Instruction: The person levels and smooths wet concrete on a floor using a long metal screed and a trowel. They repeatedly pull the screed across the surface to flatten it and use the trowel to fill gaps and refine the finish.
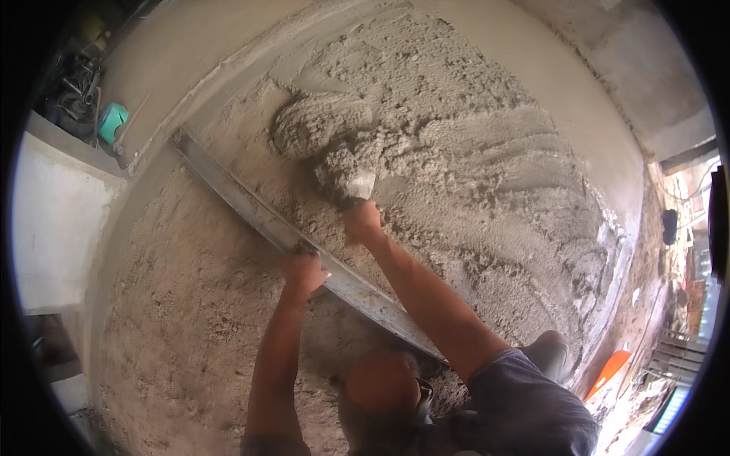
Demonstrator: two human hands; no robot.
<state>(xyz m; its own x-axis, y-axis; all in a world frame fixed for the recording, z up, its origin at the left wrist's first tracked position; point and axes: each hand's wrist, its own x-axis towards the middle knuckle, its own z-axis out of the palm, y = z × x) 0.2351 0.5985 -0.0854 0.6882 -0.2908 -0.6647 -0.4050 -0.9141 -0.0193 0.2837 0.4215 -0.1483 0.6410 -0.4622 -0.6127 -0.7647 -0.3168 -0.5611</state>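
Note:
My left hand presses down on a long grey metal straightedge that lies diagonally across the sandy mortar bed. My right hand reaches over the bar and grips a small trowel. The trowel's blade is pushed into a heap of wet grey mortar. Beyond the bar spreads rough, raked mortar. The trowel's handle is hidden inside my fist.
A smooth concrete border curves round the far side. A teal container and a clutter of tools sit at the upper left, above a white wall. A dark boot and an orange object are at the lower right.

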